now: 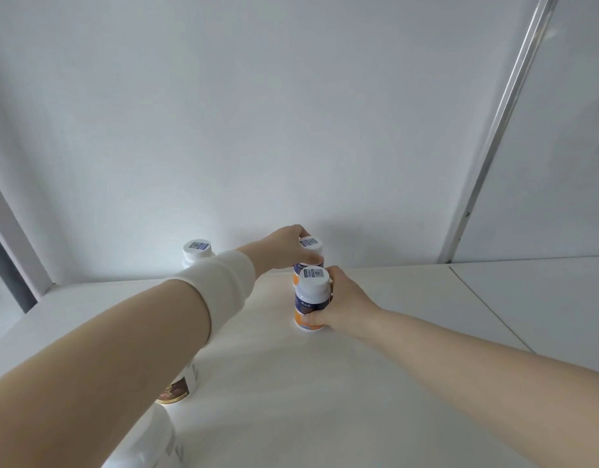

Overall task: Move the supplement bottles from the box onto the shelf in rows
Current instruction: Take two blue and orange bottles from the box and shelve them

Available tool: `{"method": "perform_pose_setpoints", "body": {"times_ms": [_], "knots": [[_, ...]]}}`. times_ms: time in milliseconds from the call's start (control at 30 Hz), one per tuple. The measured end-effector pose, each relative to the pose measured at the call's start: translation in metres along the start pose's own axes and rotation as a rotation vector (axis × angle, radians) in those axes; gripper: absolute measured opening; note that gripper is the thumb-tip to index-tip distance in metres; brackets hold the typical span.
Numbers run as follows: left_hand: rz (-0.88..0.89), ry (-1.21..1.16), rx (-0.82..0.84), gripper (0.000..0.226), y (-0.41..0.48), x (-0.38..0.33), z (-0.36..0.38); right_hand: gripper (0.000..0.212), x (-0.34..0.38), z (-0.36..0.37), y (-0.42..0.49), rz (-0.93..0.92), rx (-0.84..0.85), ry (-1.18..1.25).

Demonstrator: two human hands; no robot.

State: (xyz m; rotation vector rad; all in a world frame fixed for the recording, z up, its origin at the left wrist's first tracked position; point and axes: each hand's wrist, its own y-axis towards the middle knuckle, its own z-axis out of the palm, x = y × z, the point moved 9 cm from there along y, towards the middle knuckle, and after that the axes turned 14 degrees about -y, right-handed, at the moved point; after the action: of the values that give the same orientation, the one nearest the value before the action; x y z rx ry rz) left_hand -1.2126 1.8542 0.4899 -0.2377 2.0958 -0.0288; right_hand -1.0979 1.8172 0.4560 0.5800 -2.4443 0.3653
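White-capped bottles are being placed mid-frame: the left hand (286, 244) is gripping the rear bottle (309, 253), the right hand (343, 304) the front bottle (309, 298). Next, I judge, both hands should be releasing and returning for more.

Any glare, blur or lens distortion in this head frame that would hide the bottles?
Head view: even, soft light, with a bright patch on the back wall behind the far left bottle; wide-angle bend slants the metal strip; the left forearm looms large and covers bottles at lower left; the labels on both held bottles are too soft to read.

wall (257, 113): plain white, evenly lit
rail (504, 106): metal, slanting up the right
shelf (426, 298): white
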Motion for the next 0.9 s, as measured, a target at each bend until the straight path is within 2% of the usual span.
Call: {"method": "perform_pose_setpoints", "body": {"times_ms": [167,233,300,400,600,767,900], "knots": [[-0.043,0.083,0.01,0.033,-0.007,-0.006,-0.003,0.081,-0.001,-0.012,-0.007,0.052,0.06,-0.081],[-0.051,0.157,-0.003,0.038,-0.018,-0.012,-0.011,0.086,0.0,-0.025,-0.014,0.06,0.053,-0.166],[-0.004,0.235,-0.067,0.053,-0.033,-0.026,-0.026,0.087,0.007,-0.039,-0.024,0.057,0.039,-0.249],[0.069,0.371,-0.147,0.052,-0.07,-0.051,-0.042,0.082,0.024,-0.056,-0.045,0.028,-0.008,-0.458],[0.056,0.668,-0.25,0.048,-0.178,-0.071,-0.051,0.057,0.082,-0.063,-0.109,-0.167,-0.203,-0.691],[0.039,1.13,-0.466,0.04,-0.288,-0.075,-0.062,0.049,0.132,-0.037,-0.176,-0.354,-0.261,-0.85],[-0.057,1.36,-0.554,0.037,-0.375,-0.066,-0.082,0.049,0.184,-0.002,-0.237,-0.5,-0.272,-0.86]]}}
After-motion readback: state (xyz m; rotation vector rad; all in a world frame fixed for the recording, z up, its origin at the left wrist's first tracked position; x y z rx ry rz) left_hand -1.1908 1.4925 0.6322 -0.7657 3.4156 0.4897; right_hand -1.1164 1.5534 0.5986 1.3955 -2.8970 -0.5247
